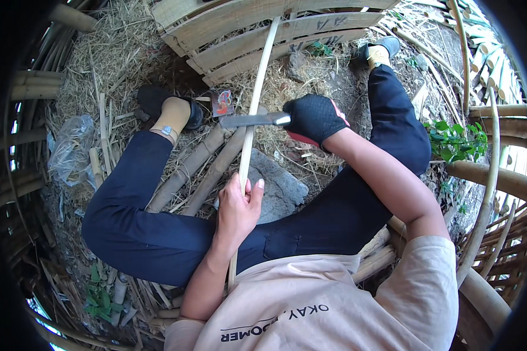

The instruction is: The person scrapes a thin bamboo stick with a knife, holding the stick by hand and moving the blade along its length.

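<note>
A long pale bamboo strip (256, 93) runs from my lap up past the wooden crate. My bare left hand (238, 206) is closed around its lower part. My right hand (316, 120), in a black glove with red edges, grips the handle of a knife. The knife's broad grey blade (246, 120) lies across the strip above my left hand, pointing left. The knife handle is mostly hidden inside the glove. Below the strip a grey stone (272, 186) rests between my legs.
A slatted wooden crate (234, 41) stands ahead. Bamboo poles (184, 175) lie by my left leg, near a red packet (222, 103) and a clear plastic bag (73, 149). Straw covers the ground. Bamboo rails (492, 178) and green leaves (457, 140) are at the right.
</note>
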{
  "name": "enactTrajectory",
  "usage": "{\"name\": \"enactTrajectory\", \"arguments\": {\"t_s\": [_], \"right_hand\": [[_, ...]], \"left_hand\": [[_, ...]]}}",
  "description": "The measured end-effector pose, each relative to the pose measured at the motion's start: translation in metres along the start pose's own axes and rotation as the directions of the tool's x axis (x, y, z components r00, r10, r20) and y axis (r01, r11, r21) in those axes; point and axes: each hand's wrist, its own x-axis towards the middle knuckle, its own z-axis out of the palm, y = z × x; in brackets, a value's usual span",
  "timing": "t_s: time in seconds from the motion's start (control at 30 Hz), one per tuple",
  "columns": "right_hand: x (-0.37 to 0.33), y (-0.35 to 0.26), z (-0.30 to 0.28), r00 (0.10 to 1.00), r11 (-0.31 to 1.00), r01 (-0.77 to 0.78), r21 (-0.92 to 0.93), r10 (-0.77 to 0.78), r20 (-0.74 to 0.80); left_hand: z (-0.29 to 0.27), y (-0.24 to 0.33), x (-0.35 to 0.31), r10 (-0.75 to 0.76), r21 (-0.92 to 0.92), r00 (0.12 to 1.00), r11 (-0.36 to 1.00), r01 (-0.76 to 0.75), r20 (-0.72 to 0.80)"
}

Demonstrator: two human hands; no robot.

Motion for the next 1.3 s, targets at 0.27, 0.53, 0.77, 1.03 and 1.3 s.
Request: {"name": "enactTrajectory", "arguments": {"t_s": [0.27, 0.53, 0.77, 1.03, 1.3], "right_hand": [[0.031, 0.059, 0.002, 0.98, 0.993, -0.115, -0.014, 0.111, -0.167], [0.032, 0.056, -0.002, 0.978, 0.992, -0.127, -0.021, 0.121, -0.172], [0.047, 0.074, -0.014, 0.941, 0.962, -0.27, -0.037, 0.255, -0.221], [0.025, 0.068, -0.014, 0.973, 0.988, -0.147, 0.048, 0.153, -0.172], [0.014, 0.022, -0.004, 0.992, 0.998, 0.065, 0.025, -0.062, -0.11]], "left_hand": [[0.001, -0.002, 0.002, 0.005, 0.022, 1.0, 1.0, -0.005, -0.012], [-0.005, 0.001, 0.001, -0.041, -0.011, 0.999, 0.999, 0.041, 0.012], [-0.004, 0.006, 0.002, -0.021, 0.025, 1.0, 0.999, 0.021, 0.009], [-0.004, 0.006, 0.0, -0.02, 0.036, 1.0, 0.999, 0.02, -0.011], [-0.003, 0.011, -0.002, -0.043, 0.119, 0.999, 0.992, 0.045, -0.023]]}}
